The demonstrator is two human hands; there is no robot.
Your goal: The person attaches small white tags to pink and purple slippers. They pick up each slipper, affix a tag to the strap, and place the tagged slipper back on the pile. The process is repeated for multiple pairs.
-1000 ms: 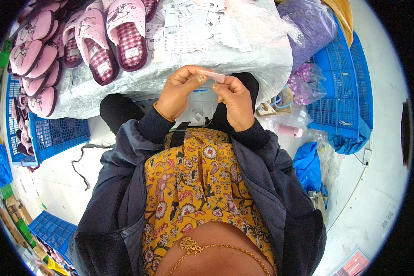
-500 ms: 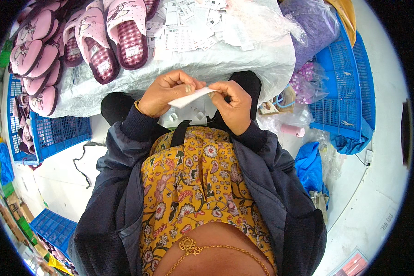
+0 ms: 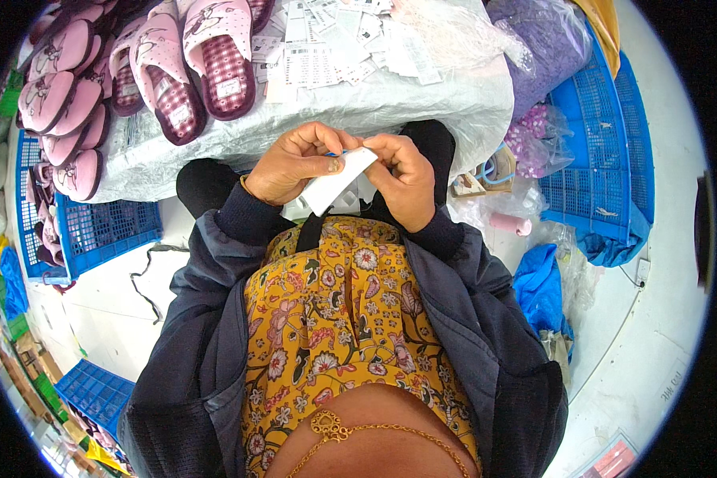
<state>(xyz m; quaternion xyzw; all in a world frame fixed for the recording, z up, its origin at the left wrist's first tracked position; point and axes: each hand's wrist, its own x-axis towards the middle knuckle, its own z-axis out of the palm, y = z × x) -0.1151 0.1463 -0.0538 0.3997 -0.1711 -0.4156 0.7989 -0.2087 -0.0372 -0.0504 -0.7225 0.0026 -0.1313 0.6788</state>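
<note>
A small white paper tag (image 3: 332,182) is held over my lap, just off the table's near edge. My left hand (image 3: 292,164) pinches its left side, the thumb lying on its face. At its upper right corner, the fingers of my right hand (image 3: 402,177) are closed on it. The fingertips of both hands nearly meet at the tag's top edge. On the covered table ahead lie many loose printed paper tags (image 3: 315,65). To their left are pink slippers (image 3: 220,68) with plaid dark-red insoles.
Translucent plastic sheeting (image 3: 454,119) covers the table. More pink slippers (image 3: 53,99) are stacked at far left, above a blue crate (image 3: 107,231). At right stand blue crates (image 3: 593,151), a bag of purple material (image 3: 538,56) and a small open box (image 3: 494,171). A blue bag (image 3: 538,287) lies on the floor.
The white tag has turned, so its broad face now shows and hangs lower. Both hands stay in nearly the same place, with the fingers shifted slightly along its top edge.
</note>
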